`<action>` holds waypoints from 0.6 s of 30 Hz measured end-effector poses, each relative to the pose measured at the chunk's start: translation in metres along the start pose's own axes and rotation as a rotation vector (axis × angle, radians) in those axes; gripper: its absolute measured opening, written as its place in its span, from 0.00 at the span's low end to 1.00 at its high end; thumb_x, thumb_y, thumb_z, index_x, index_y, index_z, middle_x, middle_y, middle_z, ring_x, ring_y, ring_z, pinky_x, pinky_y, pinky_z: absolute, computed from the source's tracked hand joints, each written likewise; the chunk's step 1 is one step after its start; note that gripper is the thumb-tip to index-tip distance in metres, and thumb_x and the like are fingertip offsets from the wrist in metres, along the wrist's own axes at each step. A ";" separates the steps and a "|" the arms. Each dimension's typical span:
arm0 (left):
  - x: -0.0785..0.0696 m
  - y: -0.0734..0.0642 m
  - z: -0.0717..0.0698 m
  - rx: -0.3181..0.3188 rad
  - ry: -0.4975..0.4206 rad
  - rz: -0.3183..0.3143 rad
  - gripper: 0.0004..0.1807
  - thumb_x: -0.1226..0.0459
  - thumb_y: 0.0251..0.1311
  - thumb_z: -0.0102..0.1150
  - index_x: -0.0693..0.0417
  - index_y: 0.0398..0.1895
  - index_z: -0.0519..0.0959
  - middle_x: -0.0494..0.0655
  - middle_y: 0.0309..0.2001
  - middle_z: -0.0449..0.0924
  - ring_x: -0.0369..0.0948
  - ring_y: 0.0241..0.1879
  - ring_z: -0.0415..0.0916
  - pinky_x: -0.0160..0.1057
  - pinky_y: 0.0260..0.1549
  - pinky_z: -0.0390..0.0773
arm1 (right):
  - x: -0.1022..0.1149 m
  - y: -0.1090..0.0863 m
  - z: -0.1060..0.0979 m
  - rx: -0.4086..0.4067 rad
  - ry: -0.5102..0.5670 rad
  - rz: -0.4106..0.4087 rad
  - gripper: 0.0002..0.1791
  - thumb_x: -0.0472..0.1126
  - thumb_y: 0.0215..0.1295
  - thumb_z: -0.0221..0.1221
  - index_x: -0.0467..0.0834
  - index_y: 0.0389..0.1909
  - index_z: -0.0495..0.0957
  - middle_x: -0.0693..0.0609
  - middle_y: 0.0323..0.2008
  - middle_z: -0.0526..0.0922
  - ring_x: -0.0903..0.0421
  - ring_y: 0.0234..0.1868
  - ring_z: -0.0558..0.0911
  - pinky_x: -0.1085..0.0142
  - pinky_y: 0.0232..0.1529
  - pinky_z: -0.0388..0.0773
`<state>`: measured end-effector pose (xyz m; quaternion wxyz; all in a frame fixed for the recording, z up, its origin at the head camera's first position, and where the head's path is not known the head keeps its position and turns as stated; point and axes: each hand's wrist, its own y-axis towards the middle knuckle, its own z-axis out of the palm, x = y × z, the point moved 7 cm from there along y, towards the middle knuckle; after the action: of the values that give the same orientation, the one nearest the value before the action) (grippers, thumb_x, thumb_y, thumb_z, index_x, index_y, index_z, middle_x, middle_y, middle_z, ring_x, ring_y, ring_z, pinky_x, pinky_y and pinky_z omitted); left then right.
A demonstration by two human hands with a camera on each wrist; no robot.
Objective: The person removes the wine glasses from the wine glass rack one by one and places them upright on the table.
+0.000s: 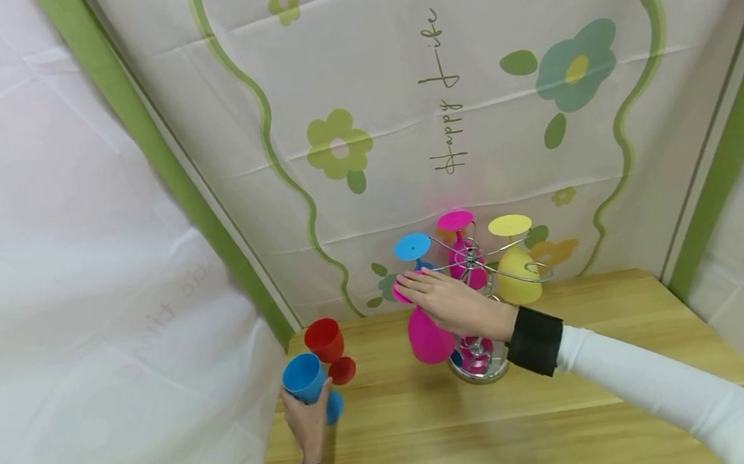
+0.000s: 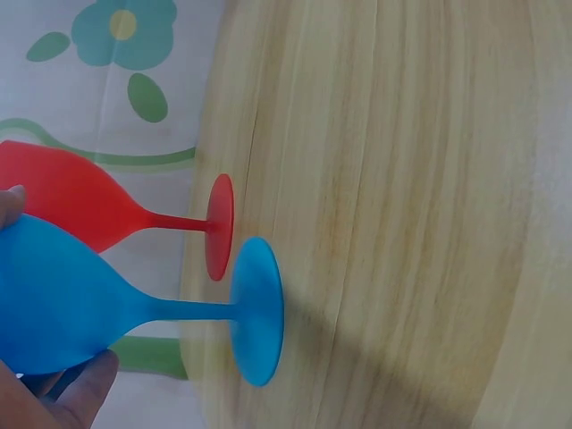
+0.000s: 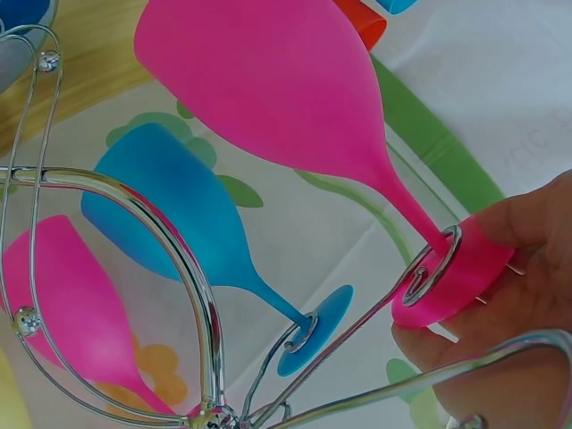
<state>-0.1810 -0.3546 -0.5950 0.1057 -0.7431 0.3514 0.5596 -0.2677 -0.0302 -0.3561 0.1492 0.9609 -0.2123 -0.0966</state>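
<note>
My left hand (image 1: 307, 421) grips the bowl of a blue wine glass (image 2: 63, 299), fingers and thumb on either side of it. That glass is upright, with its round foot just above the wooden table. Right beside it a red wine glass (image 1: 324, 340) stands upright. My right hand (image 1: 453, 304) pinches the foot of a pink wine glass (image 3: 277, 80), which hangs upside down with its stem in a wire loop of the chrome glass rack (image 3: 206, 331). Another blue wine glass (image 3: 174, 210) hangs inverted in the neighbouring loop.
Farther back on the rack hang a second pink wine glass (image 1: 455, 221) and a yellow wine glass (image 1: 518, 279). An unoccupied wire loop (image 1: 539, 271) points right. The rack's round base (image 1: 482, 376) stands on the table (image 1: 414, 432), near the flowered cloth (image 1: 372, 64) behind.
</note>
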 end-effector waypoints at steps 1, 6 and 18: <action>0.000 0.000 0.000 0.000 -0.002 0.002 0.56 0.51 0.52 0.78 0.62 0.76 0.54 0.69 0.68 0.68 0.67 0.65 0.67 0.77 0.64 0.64 | 0.000 0.000 0.000 0.002 0.003 0.004 0.33 0.35 0.68 0.64 0.35 0.72 0.68 0.38 0.71 0.72 0.42 0.74 0.70 0.46 0.74 0.67; -0.001 -0.001 0.000 0.000 -0.013 0.007 0.56 0.52 0.52 0.78 0.61 0.77 0.54 0.68 0.68 0.68 0.67 0.65 0.67 0.77 0.64 0.64 | -0.004 0.001 0.001 0.008 0.025 0.020 0.33 0.34 0.68 0.64 0.35 0.73 0.67 0.38 0.72 0.71 0.42 0.75 0.69 0.46 0.75 0.66; -0.002 -0.001 -0.001 0.005 0.001 -0.008 0.56 0.51 0.54 0.77 0.61 0.77 0.53 0.68 0.69 0.67 0.68 0.66 0.66 0.77 0.64 0.64 | -0.012 -0.001 -0.001 -0.014 0.092 0.040 0.34 0.31 0.67 0.64 0.33 0.73 0.66 0.35 0.72 0.70 0.39 0.75 0.69 0.45 0.74 0.67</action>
<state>-0.1798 -0.3533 -0.5931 0.1097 -0.7444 0.3500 0.5580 -0.2783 -0.0240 -0.3540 0.1676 0.9588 -0.2236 -0.0509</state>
